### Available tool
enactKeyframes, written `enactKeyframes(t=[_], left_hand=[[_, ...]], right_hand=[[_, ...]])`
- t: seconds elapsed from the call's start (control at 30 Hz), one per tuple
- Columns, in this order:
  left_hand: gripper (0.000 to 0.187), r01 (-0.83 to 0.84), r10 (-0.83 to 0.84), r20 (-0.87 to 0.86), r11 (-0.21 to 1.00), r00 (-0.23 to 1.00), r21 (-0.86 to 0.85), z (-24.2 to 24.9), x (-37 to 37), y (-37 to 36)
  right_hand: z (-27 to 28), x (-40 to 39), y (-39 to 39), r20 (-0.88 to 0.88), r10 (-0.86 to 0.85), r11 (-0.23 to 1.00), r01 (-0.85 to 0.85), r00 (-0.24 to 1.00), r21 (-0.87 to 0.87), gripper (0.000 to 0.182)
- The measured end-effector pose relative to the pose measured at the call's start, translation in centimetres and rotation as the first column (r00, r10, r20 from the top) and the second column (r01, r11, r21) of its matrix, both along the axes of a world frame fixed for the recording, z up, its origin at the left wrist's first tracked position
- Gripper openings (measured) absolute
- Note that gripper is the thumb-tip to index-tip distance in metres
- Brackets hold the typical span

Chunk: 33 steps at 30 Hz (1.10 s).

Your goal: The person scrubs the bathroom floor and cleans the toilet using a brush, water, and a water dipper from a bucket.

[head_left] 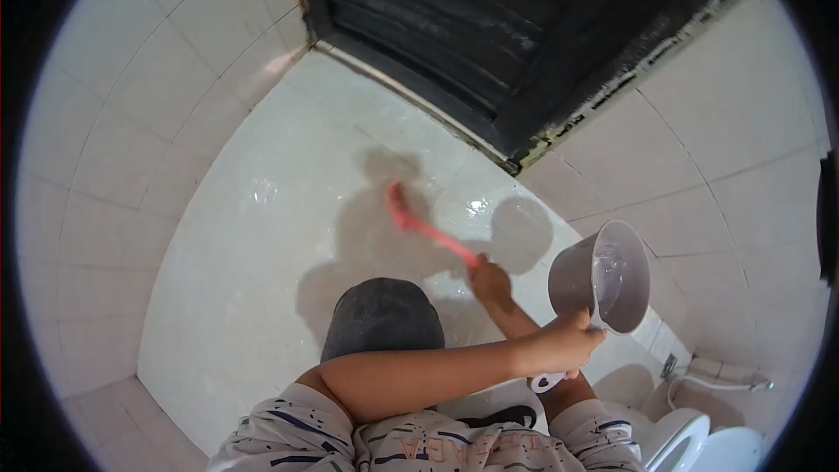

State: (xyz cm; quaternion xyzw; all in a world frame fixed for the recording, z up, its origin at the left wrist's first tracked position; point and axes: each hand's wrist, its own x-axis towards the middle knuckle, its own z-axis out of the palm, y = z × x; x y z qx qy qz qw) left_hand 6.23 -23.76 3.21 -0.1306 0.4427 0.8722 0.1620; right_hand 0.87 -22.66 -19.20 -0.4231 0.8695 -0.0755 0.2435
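Note:
My left hand [568, 345] is closed round the handle of a greyish plastic water dipper [572, 275]. The dipper is tilted, its round mouth facing right, with a wet shine inside. My left forearm crosses in front of my right arm. Lower and further from the camera, my right hand [491, 284] grips the end of a pink long-handled scrub brush [446, 241]. The brush reaches up and left, its slightly blurred head [400, 207] close over the pale, wet floor [253, 271].
A dark door [454, 26] with a worn, peeling frame stands ahead. Tiled walls [131, 122] rise on both sides. At the lower right are a white toilet [682, 439] and a hose [721, 383]. My bent knee [384, 319] is at the lower middle.

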Motion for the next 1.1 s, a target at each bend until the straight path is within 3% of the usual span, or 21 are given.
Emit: enactKeyframes(t=[0.03,0.07,0.1,0.17,0.23,0.3,0.37,0.4,0.47,0.6,0.7,0.73,0.77,0.87,0.93,1.0,1.07,1.1], left_hand=[[0.037,-0.022,0.022,0.006,1.0,1.0,0.012,-0.2,0.0,-0.1],[0.036,-0.039,0.039,0.032,0.999,0.999,-0.015,-0.4,-0.1,-0.2],[0.036,-0.048,0.051,0.052,0.998,0.997,-0.048,-0.5,-0.2,-0.4],[0.035,-0.046,0.05,0.033,0.993,0.998,-0.107,-0.8,-0.3,-1.0],[0.034,-0.053,0.056,0.021,0.988,0.998,-0.148,-1.0,-0.2,-1.1],[0.034,-0.108,0.108,0.03,0.994,0.994,-0.002,-1.2,0.0,-1.3],[0.033,-0.138,0.137,0.01,0.99,0.99,0.017,-1.4,0.1,-1.7],[0.032,-0.163,0.163,-0.005,0.986,0.987,0.034,-1.5,0.1,-2.0],[0.032,-0.16,0.16,0.019,0.987,0.987,0.029,-1.6,0.2,-2.3],[0.033,-0.099,0.1,0.074,0.995,0.992,-0.022,-0.7,0.5,-3.6],[0.032,-0.139,0.138,-0.017,0.988,0.99,-0.062,-0.2,0.1,-5.1],[0.032,-0.153,0.149,-0.063,0.987,0.987,-0.057,-0.2,-0.1,-5.5],[0.032,-0.188,0.185,-0.073,0.981,0.98,-0.039,-0.4,-0.4,-5.5],[0.032,-0.186,0.183,-0.079,0.982,0.98,-0.034,-0.8,-1.1,-6.1],[0.033,-0.231,0.234,-0.054,0.971,0.971,0.056,-1.4,-1.2,-6.3],[0.032,-0.273,0.271,-0.066,0.962,0.96,-0.029,-1.3,-0.7,-7.0],[0.029,-0.273,0.274,-0.06,0.962,0.96,0.018,-0.6,0.1,-8.4],[0.028,-0.306,0.311,-0.056,0.948,0.949,0.094,-0.6,0.2,-8.8]], right_hand=[[-1.2,-1.5,0.7,-0.078,-0.069,0.995,0.063,0.995,-0.08,0.029],[-1.5,-3.2,1.3,-0.068,-0.218,0.974,0.221,0.974,0.044,0.03],[-0.3,-3.6,3.3,-0.016,-0.279,0.957,0.277,0.96,-0.079,0.028],[-1.3,-3.8,6.7,-0.171,-0.203,0.978,0.208,0.964,0.012,0.03],[0.1,-0.3,6.3,0.023,-0.357,0.933,0.355,0.934,0.062,0.029],[1.3,3.3,5.1,0.134,-0.1,0.994,0.104,0.986,-0.019,0.028],[1.5,6.2,2.5,0.151,0.062,0.984,-0.086,0.987,0.154,0.028],[0.9,5.3,1.7,0.147,0.066,0.985,-0.088,0.987,0.15,0.028],[-1.1,2.9,-0.2,0.021,0.276,0.961,-0.275,0.961,-0.019,0.029],[-0.8,-2.4,-5.5,-0.068,-0.199,0.976,0.192,0.978,-0.099,0.025],[0.6,1.0,-8.2,-0.016,-0.193,0.975,0.19,0.981,-0.118,0.023],[0.3,2.5,-8.7,-0.005,-0.089,0.995,0.088,0.996,-0.055,0.023],[-0.1,4.2,-8.8,-0.019,0.13,0.991,-0.131,0.991,-0.033,0.025],[1.9,7.5,-11.1,0.04,0.514,0.853,-0.515,0.857,0.08,0.028],[-2.5,4.5,-12.5,-0.196,0.512,0.827,-0.541,0.836,-0.15,0.029],[-0.9,1.1,-16.7,-0.153,0.273,0.961,-0.275,0.95,0.009,0.025],[-0.6,-0.8,-19.7,-0.164,-0.036,0.994,0.019,0.986,-0.107,0.025],[-0.7,0.0,-20.2,-0.163,-0.028,0.994,0.01,0.986,-0.112,0.025]])
